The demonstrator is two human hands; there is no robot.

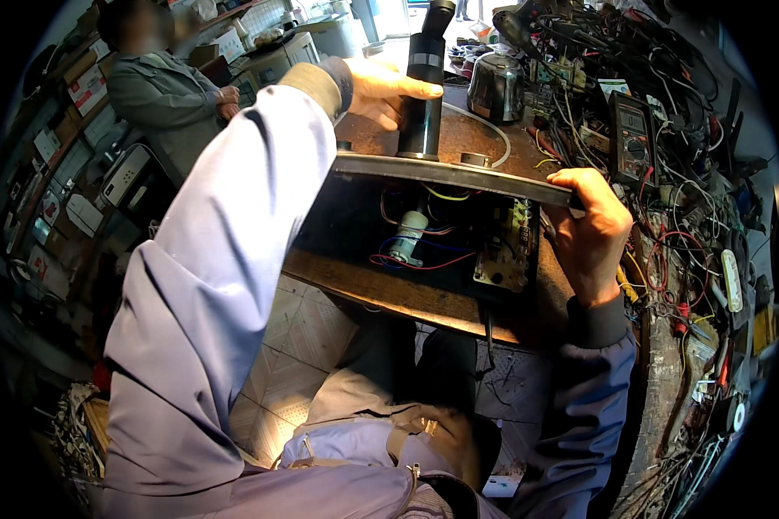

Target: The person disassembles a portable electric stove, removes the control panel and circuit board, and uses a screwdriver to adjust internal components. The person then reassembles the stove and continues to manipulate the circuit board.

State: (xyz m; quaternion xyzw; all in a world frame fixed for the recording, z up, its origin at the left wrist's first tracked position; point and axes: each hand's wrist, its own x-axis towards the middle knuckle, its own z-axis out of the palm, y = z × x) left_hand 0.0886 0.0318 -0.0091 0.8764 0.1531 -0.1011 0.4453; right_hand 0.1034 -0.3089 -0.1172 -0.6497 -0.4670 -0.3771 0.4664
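My left hand reaches far across and wraps round an upright black tube with a grey band. The tube stands on a dark flat panel, raised at a tilt. My right hand is closed on the panel's right end, fingers over its edge. Beneath it lies an open dark housing. Inside are a white cylindrical part with red and blue wires, and a circuit board on the right. Shadow hides the housing's left part.
The wooden workbench ends in front of my legs. Tangled cables fill its right side, with a multimeter among them. A shiny dark kettle stands behind the panel. Another person stands at the far left near cluttered shelves.
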